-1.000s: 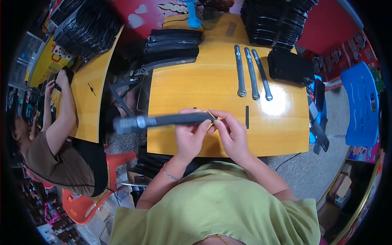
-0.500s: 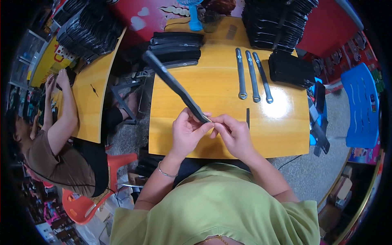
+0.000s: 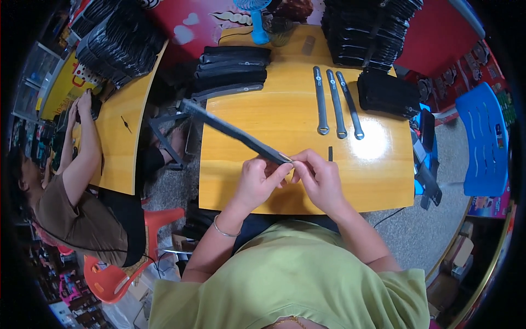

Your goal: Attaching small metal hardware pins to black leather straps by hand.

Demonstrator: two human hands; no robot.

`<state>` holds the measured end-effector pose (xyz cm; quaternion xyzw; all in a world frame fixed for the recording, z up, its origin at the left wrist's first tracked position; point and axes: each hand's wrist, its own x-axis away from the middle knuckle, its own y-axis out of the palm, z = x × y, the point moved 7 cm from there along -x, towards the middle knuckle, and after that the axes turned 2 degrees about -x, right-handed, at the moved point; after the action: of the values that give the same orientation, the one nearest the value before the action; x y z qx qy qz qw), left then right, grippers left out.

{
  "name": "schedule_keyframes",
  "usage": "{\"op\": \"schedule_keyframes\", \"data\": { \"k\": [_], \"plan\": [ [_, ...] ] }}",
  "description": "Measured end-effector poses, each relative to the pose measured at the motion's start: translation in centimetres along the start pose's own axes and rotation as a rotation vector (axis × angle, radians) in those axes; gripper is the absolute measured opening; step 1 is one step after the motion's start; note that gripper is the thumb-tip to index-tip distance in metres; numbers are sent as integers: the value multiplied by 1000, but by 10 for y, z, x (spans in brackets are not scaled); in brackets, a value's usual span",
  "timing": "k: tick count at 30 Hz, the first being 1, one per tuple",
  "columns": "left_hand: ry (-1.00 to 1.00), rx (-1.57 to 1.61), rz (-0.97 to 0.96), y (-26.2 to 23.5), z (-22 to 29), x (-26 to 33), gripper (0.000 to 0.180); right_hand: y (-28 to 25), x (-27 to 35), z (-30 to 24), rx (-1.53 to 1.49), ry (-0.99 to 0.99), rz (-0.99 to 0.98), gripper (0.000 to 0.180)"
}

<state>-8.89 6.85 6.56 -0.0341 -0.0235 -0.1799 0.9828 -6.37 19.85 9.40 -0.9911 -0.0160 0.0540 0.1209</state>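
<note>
A long dark grey strap (image 3: pixel 241 135) slants up and to the left from my hands, above the near part of the table (image 3: pixel 246 194). My left hand (image 3: pixel 258 178) is closed round its near end. With finger and thumb, my right hand (image 3: pixel 318 178) pinches the tip of that same end, where a small pale bit shows between the hands. Three similar grey straps (image 3: pixel 336 104), each with a slotted end toward me, lie side by side beyond my right hand. A short, thin black strip (image 3: pixel 330 153) lies just past that hand.
Folded black straps or pouches (image 3: pixel 233 68) lie in a pile at the far left. Tall black stacks (image 3: pixel 361 38) and a black bundle (image 3: pixel 386 93) stand far right. A blue fan (image 3: pixel 257 27) is at the back. Left, a co-worker (image 3: pixel 82 192) sits at another table (image 3: pixel 118 159).
The strap's far end has swung down and left, so it lies flatter. Both hands have shifted slightly right, still together at its near end.
</note>
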Motion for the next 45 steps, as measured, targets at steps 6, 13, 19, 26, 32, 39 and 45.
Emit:
{"op": "schedule_keyframes", "data": {
  "k": [6,13,19,26,32,39,45],
  "plan": [
    [-55,-39,-10,1,-13,1,19,-2,1,6,123,-21,70,4],
    [-130,-57,-127,5,-19,15,23,-11,-2,3,360,-192,-10,4],
    [-181,-519,-516,2,-15,58,23,-56,-27,-34,591,-349,23,8],
    [-83,399,-58,14,-8,17,38,-9,8,-76,794,-627,-252,12],
    [-316,785,8,21,-15,14,17,-33,0,-65,823,-341,-132,32],
    [-338,816,68,13,-6,12,10,-30,-4,-49,490,-349,22,64],
    [-290,746,178,-3,-10,9,16,-32,-5,-42,553,-296,51,66]
  ]
}}
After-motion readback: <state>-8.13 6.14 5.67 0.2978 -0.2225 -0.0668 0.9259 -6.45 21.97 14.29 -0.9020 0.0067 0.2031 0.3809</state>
